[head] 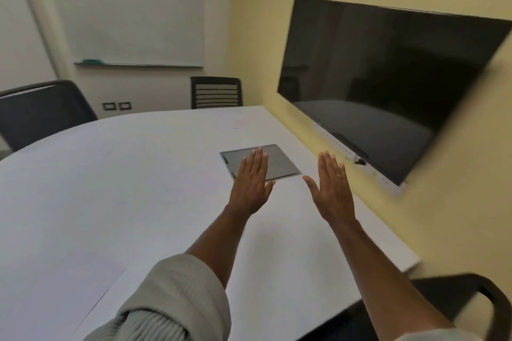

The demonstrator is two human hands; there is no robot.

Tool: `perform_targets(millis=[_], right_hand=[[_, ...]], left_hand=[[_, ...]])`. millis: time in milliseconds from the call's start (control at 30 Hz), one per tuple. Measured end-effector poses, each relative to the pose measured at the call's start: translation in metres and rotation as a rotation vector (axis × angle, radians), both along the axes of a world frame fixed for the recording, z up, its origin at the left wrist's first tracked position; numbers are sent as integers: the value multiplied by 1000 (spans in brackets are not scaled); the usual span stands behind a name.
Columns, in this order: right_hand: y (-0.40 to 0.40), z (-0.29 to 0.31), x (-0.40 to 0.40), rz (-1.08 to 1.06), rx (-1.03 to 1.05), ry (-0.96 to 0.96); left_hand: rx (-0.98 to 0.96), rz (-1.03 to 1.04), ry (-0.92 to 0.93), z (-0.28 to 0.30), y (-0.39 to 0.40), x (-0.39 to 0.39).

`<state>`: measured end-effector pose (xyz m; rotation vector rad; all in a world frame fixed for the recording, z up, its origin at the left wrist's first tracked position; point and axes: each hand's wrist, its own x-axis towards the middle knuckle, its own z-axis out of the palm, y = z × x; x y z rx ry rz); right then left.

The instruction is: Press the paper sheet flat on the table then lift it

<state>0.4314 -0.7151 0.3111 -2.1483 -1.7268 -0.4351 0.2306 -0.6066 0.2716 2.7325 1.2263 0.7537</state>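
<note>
The white worktop (138, 174) has much free surface on the left; its right edge runs close to the yellow wall. Both hands are flat and hold nothing. The left hand (250, 185) is above a grey flat panel (279, 163); the right hand (332, 188) is just beside it.

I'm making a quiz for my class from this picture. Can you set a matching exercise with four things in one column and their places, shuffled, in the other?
Things:
1. left hand
2. right hand
3. screen
4. whiteboard

Places:
A. on the yellow wall
B. on the white far wall
C. in front of the grey panel set in the table
D. between that panel and the yellow wall

Pairs: 1-C, 2-D, 3-A, 4-B
</note>
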Motion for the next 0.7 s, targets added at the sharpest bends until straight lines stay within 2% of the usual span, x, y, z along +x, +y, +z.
perform_targets(millis=[400, 567, 700], right_hand=[[223, -74, -82, 336, -100, 112], [301, -115, -103, 403, -174, 121], [361, -156, -110, 439, -215, 143]], left_hand=[[-165, 286, 79, -81, 151, -94], [-277, 420, 103, -117, 206, -117], [-348, 441, 114, -153, 256, -123]])
